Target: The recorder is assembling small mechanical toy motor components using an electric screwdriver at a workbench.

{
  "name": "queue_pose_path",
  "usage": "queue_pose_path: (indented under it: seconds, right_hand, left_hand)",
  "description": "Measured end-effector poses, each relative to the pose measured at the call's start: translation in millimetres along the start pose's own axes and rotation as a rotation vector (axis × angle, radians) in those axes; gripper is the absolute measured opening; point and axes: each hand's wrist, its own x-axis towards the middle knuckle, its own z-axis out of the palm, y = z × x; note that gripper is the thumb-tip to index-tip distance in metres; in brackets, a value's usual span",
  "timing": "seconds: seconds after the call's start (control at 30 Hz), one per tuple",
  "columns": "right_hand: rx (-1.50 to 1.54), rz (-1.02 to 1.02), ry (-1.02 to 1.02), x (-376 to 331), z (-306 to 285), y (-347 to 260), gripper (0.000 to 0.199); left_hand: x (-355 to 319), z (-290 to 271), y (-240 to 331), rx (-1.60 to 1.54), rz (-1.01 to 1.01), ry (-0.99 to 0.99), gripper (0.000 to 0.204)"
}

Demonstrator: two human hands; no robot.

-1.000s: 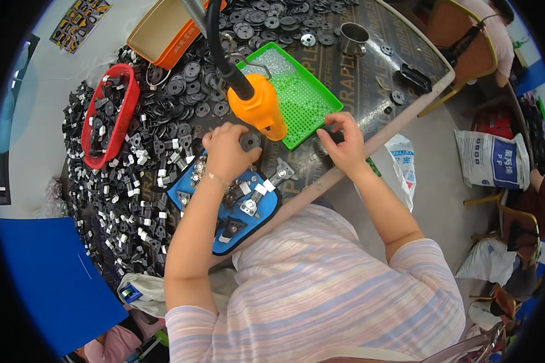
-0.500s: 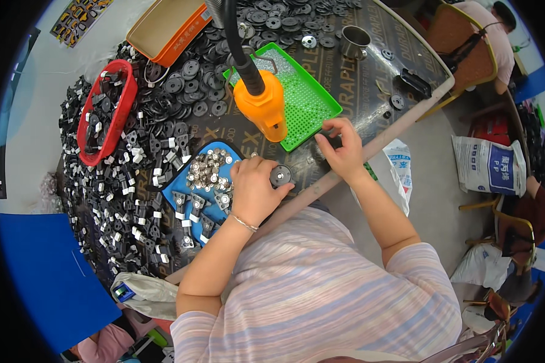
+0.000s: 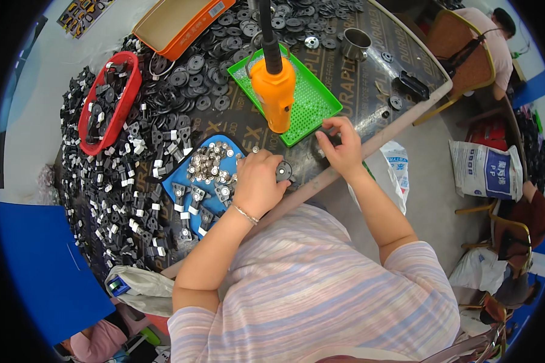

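Dark printed worktop [image 3: 369, 100], blk parts [image 3: 127, 175] heaped on L. Green tray [image 3: 316, 128] mid, clear bits [image 3: 303, 78] in it. Blue mat [image 3: 212, 203] nearer, w/ shiny metal bits [image 3: 207, 162] + blk/white brackets [image 3: 197, 196]. Orange driver [image 3: 274, 97] hanging, overlaps tray in view. R hand [image 3: 343, 149] by tray's R corner, curled, thumb & index bit apart. L hand [image 3: 260, 181] at mat's R side, pinching blk disc [image 3: 284, 171] btwn thumb & fingers, nr worktop edge.

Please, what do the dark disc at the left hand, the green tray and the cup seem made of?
Dark disc: plastic or coated metal, unclear; surface looks dull black. Green tray: likely smooth plastic, evenly coloured. Cup: probably polished metal, grey reflections.
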Motion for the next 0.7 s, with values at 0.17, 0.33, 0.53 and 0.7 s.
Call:
queue_pose_path:
  seconds: [0.17, 0.33, 0.53, 0.7]
  right_hand:
    - [-0.017, -0.023, 0.003, -1.2, -0.5, -0.4, 0.025]
    - [-0.022, -0.032, 0.005, -3.5, -1.3, -1.3, 0.024]
    - [0.229, 0.025, -0.052, 14.6, 4.2, -21.6, 0.056]
    - [0.398, -0.022, -0.228, 75.1, 27.5, -76.5, 0.092]
  left_hand:
    - [1.1, 0.9, 1.7, 0.002, 0.007, 0.009, 0.050]
    - [-5.6, -2.1, 2.1, 0.062, -0.058, 0.014, 0.062]
    - [-4.8, 4.2, -4.9, 0.161, -0.031, 0.056, 0.057]
    - [2.6, 1.0, 6.3, 0.187, -0.055, 0.027, 0.054]
